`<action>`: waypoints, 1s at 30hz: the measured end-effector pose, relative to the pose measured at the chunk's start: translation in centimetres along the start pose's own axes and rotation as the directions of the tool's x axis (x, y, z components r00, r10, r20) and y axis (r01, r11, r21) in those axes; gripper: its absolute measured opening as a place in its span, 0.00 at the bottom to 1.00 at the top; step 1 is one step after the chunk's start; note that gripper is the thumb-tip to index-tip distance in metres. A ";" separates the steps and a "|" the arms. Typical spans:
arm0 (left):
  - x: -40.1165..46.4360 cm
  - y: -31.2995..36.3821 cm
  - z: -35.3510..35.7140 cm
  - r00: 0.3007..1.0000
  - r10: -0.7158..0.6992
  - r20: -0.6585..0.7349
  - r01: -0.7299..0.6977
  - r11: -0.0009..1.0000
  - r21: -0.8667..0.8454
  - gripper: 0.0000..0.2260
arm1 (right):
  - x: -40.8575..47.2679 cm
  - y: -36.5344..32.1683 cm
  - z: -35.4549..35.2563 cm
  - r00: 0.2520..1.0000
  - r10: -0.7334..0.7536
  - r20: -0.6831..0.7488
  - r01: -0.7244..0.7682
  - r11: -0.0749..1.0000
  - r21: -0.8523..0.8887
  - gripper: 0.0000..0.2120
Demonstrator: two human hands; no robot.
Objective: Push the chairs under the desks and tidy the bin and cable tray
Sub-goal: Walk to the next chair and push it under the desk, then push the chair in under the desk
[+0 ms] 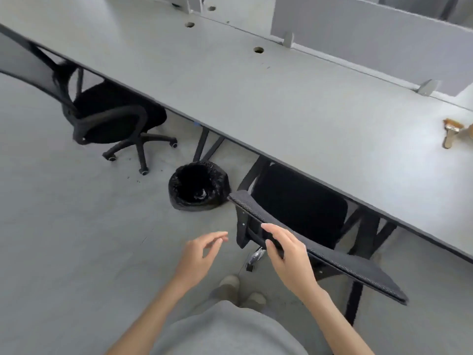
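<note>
**Near chair almost home, bin in the way**

While the right hand (286, 252) curls its fingers over the top edge of the near chair's backrest (320, 248), the left hand (202, 248) hangs free just beside it, fingers relaxed and holding nothing.

The near chair's seat (299, 203) already sits partly under the front edge of the bench (256, 98). The risk, as I judge it, lies to the left: the black-lined bin (198, 185) stands on the floor near the bench's front edge, almost touching the backrest's left corner. A one-handed push from near that end of the backrest could swivel the chair and knock the bin over or drag its liner. The bench legs (204, 144) beside the bin could also catch the chair's base; the castors are largely hidden, so I cannot tell how they point. A second hand on the backrest would probably steady it.

The far chair (112, 121) stands with its seat only partly under the front edge, its base and castors out on the floor.

Counted: two office chairs; one bin; one long bench with three cable holes (258, 49) visible in its top; one brush (451, 131) near the right edge. No cable tray shows in this view.
</note>
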State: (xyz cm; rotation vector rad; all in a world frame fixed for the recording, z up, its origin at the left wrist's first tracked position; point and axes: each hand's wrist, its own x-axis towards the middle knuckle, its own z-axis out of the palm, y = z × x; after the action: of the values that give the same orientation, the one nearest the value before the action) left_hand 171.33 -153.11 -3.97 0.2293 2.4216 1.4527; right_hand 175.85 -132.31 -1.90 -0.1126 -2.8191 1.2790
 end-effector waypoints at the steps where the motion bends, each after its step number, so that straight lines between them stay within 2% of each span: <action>1: -1.7 -1.5 -0.4 0.994 -0.106 -0.035 0.103 0.992 -0.075 0.09 | 1.1 -1.0 1.6 0.995 0.015 0.103 -0.023 0.997 0.075 0.14; 4: -6.7 -5.8 -1.9 0.921 -0.340 -0.191 0.295 0.928 -0.228 0.09 | 3.3 -2.8 6.3 0.939 0.072 0.335 -0.150 0.966 0.211 0.14; 8: -11.8 -10.0 -5.6 0.762 -0.539 -0.359 0.388 0.824 -0.412 0.10 | 4.3 -4.5 12.7 0.837 0.107 0.536 -0.223 0.963 0.155 0.12; 13: -12.8 -12.4 -11.8 0.666 -0.569 -0.482 0.327 0.804 -0.497 0.11 | 5.1 -7.0 17.7 0.785 0.129 0.606 -0.227 0.970 0.087 0.12; 19: -9.3 -14.1 -20.9 0.589 -0.552 -0.590 0.196 0.806 -0.559 0.09 | 10.2 -11.9 22.1 0.750 0.053 0.660 -0.151 0.984 0.093 0.13; 22: -7.1 -15.9 -25.0 0.549 -0.576 -0.606 0.180 0.789 -0.587 0.09 | 14.7 -15.0 27.0 0.719 -0.002 0.695 -0.078 0.993 0.084 0.14; 25: -5.6 -18.5 -29.1 0.493 -0.630 -0.600 0.219 0.757 -0.615 0.11 | 19.7 -19.5 33.4 0.649 -0.055 0.759 -0.036 0.994 0.103 0.14; 27: -5.0 -20.2 -31.9 0.425 -0.671 -0.608 0.237 0.730 -0.641 0.12 | 23.5 -23.4 37.9 0.601 -0.114 0.791 0.005 0.990 0.138 0.16; 30: -4.4 -22.1 -36.2 0.277 -0.718 -0.639 0.203 0.693 -0.691 0.11 | 29.2 -30.7 44.3 0.523 -0.227 0.822 0.110 0.974 0.199 0.12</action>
State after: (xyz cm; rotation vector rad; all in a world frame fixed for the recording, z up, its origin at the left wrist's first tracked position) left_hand 163.62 -194.91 -6.73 -1.7271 2.1567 2.0489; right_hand 142.19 -183.24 -7.70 1.0775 -3.2912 1.8131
